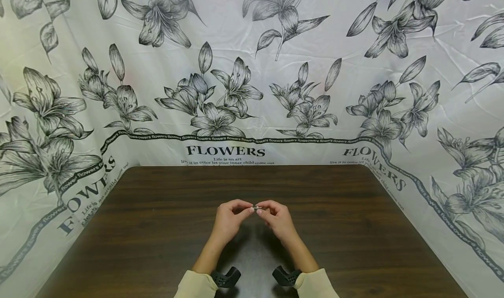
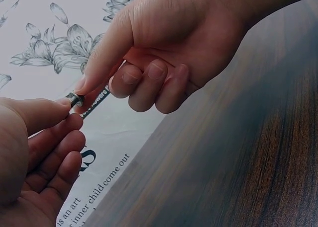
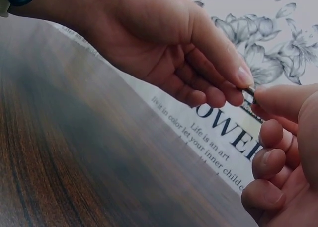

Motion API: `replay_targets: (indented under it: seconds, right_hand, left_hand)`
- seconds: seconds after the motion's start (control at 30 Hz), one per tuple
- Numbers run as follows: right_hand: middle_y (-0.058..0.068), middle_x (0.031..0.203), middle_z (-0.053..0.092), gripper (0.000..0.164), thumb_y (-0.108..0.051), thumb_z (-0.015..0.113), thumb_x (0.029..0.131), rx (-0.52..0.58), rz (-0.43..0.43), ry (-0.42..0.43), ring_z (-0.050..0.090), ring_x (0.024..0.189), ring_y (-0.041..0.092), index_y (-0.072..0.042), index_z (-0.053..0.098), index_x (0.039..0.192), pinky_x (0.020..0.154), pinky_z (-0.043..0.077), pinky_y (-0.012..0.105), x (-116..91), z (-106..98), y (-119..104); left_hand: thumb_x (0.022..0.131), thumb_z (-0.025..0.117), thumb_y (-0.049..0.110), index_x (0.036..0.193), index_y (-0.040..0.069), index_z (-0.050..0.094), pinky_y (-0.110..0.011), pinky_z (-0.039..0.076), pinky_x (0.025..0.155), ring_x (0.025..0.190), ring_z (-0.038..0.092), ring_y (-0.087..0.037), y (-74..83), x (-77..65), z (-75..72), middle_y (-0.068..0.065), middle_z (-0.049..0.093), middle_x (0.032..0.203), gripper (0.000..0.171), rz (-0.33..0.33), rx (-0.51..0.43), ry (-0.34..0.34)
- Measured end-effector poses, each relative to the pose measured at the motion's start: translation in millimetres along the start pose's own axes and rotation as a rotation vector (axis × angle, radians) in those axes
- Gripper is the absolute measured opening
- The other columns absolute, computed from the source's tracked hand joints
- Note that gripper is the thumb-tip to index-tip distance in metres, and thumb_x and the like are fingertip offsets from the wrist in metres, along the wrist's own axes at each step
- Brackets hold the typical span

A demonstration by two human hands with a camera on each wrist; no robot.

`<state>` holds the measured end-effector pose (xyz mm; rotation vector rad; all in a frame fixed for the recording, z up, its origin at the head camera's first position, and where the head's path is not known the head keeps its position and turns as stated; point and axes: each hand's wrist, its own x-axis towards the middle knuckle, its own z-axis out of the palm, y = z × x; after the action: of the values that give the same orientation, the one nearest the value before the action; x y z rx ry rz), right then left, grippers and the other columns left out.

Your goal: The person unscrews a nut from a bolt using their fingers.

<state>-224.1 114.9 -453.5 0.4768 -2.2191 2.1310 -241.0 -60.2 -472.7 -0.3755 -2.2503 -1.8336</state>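
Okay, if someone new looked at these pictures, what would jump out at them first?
Most likely the white flowered cloth, rising behind and along both sides of the dark table. Next, perhaps, the two hands, left hand and right hand, above the middle of the table, pinching a tiny threaded metal piece between them.

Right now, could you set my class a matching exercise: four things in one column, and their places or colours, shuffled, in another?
1. threaded metal piece
2. tabletop
3. left sleeve
4. backdrop cloth

A. pale yellow
B. white, flower-printed
C. pinched between left hand and right hand
D. dark brown

Pairs: 1-C, 2-D, 3-A, 4-B
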Motion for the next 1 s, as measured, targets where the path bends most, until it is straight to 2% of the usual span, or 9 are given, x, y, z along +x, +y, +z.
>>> replay_targets:
  seconds: [0.4,0.63,0.83,1.0]
  right_hand:
    - [0.001,0.059,0.046,0.016,0.003,0.065,0.09,0.02,-0.012,0.009,0.041,0.048,0.007,0.011,0.066,0.104,0.045,0.033,0.019,-1,0,-2]
    - [0.001,0.059,0.045,0.016,0.005,0.064,0.09,0.031,-0.026,0.028,0.041,0.048,0.007,0.012,0.065,0.104,0.046,0.034,0.02,-1,1,-4]
    - [0.003,0.059,0.046,0.016,0.005,0.061,0.092,0.054,-0.023,0.074,0.043,0.049,0.01,0.015,0.064,0.104,0.046,0.036,0.02,-1,1,-5]
    - [0.003,0.06,0.048,0.019,-0.002,0.061,0.094,0.037,0.027,0.077,0.044,0.05,0.011,0.013,0.065,0.104,0.047,0.037,0.02,-1,0,-3]
  left_hand:
    - [0.081,0.08,0.013,0.086,0.016,0.077,-0.03,0.054,0.071,0.078,0.067,-0.014,-0.3,-0.2,-0.5,0.004,0.072,0.082,0.006,0.006,0.006,-0.004]
    - [0.082,0.079,0.013,0.086,0.012,0.077,-0.03,0.054,0.069,0.077,0.067,-0.015,-1.8,0.0,-0.3,0.001,0.072,0.082,0.005,0.034,0.007,-0.003]
    - [0.08,0.08,0.01,0.086,0.011,0.077,-0.028,0.053,0.069,0.076,0.067,-0.014,-2.5,0.1,1.2,0.001,0.072,0.082,0.007,0.006,0.011,0.011]
    - [0.081,0.078,0.004,0.088,0.003,0.076,-0.03,0.052,0.07,0.077,0.067,-0.019,9.5,-2.7,2.3,-0.004,0.072,0.083,0.008,-0.005,0.028,0.016]
